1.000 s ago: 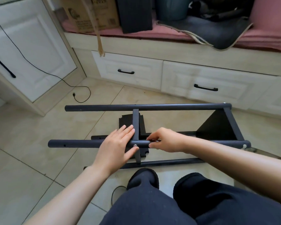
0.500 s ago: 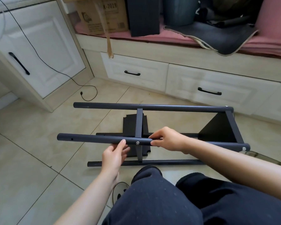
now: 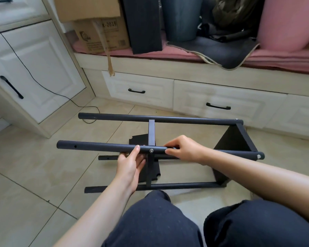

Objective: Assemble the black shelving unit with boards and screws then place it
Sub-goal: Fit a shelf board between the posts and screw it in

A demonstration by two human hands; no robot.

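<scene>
The black shelving frame lies on its side on the tiled floor. Its near upper tube [image 3: 100, 146] runs left to right, with a silver screw [image 3: 151, 151] at the joint with a cross bar [image 3: 151, 131]. My left hand [image 3: 130, 163] comes from below, thumb on the tube just left of the screw. My right hand [image 3: 184, 148] grips the same tube just right of the screw. A far tube [image 3: 185, 119] and two lower tubes lie parallel. One black board [image 3: 234, 138] is fixed at the right end; another black board [image 3: 151, 172] sits in the middle.
White drawers [image 3: 219, 102] and a bench with a pink mat stand behind the frame. A cardboard box [image 3: 103, 34], a dark panel and a bin sit on the bench. A white cabinet [image 3: 34, 68] with a black cable is at left. My knees fill the bottom.
My left hand dropped off the top of the tube, went under it and now holds it beside the screw. The camera moved nearer the frame.
</scene>
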